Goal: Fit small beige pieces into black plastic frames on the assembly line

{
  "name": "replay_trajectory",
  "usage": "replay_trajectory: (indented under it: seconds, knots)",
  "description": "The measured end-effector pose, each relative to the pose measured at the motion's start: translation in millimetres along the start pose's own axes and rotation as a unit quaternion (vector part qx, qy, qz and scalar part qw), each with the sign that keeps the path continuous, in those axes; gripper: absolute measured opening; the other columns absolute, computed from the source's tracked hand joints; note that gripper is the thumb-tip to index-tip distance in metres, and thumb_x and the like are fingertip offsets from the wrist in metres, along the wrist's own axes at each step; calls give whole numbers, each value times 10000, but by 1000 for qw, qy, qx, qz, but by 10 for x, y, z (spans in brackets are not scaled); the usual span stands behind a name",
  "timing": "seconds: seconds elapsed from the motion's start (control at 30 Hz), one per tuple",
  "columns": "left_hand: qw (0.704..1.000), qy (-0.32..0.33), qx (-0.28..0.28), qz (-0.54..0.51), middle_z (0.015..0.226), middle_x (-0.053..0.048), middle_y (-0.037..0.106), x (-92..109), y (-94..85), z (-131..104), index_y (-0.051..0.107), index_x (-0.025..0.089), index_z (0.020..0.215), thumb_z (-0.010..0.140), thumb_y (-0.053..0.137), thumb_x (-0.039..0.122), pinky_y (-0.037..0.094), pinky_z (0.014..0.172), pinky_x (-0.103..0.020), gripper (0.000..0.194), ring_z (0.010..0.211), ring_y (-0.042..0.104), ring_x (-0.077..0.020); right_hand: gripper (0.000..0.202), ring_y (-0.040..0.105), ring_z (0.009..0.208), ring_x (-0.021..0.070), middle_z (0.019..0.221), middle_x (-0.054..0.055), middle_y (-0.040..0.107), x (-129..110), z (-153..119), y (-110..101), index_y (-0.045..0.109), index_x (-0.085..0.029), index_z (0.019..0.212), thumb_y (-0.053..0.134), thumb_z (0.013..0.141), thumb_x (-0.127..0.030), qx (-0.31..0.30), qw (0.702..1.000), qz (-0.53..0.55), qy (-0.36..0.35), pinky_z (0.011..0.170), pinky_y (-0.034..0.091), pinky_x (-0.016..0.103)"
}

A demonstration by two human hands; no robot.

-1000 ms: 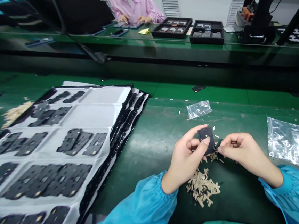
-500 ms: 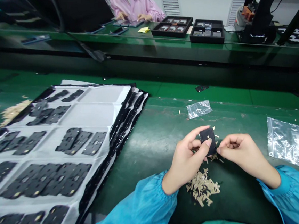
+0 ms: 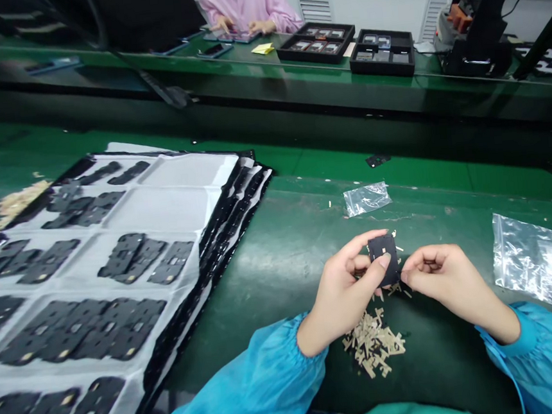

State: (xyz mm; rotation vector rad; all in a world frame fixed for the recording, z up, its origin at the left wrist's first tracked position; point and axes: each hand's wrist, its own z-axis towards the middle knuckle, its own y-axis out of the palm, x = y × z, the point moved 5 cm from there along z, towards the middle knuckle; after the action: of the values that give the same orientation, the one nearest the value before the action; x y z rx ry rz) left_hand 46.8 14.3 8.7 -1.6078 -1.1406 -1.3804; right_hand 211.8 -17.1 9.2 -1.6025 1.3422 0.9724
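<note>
My left hand (image 3: 348,291) grips a thin black plastic plate (image 3: 383,249) with a small pale patch, thumb across its face and fingers behind. Close by the plate's lower right edge, my right hand (image 3: 439,276) is closed in a pinch. Whatever its fingertips hold, if anything, is too small to make out. A pile of small beige pieces (image 3: 374,345) lies on the green table below my hands. More such pieces are scattered behind the plate, partly hidden by it.
On the left, stacked white trays (image 3: 170,206) hold several black plates (image 3: 136,325). Clear plastic bags lie ahead (image 3: 367,199) and at right (image 3: 542,264). A raised shelf at the back carries black boxes (image 3: 381,53); beyond it is a person in pink (image 3: 249,6).
My hands stay almost in place, with the plate still in the left one. The view has shifted slightly. The person across the shelf has moved their hands a little.
</note>
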Motion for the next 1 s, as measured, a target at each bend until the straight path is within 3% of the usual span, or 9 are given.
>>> replay_trajectory:
  seconds: [0.67,1.0]
  knots:
    - [999,-27,-13,-20,481,87,508,-14,3,3,628,136,1324,876,673,310,526,490,-196,483,454,554,-105,47,565,541,122,609,-8,687,-66,-1,-14,730,-194,658,719,699,-213,-13,1000,0,-2,528,431,242]
    - [998,-38,-21,-39,502,66,578,1,8,-1,627,138,1322,863,682,313,536,480,-195,494,457,571,-108,54,575,556,131,621,-5,693,-71,2,-12,727,-201,653,700,698,-215,-15,1000,-12,-4,540,441,250]
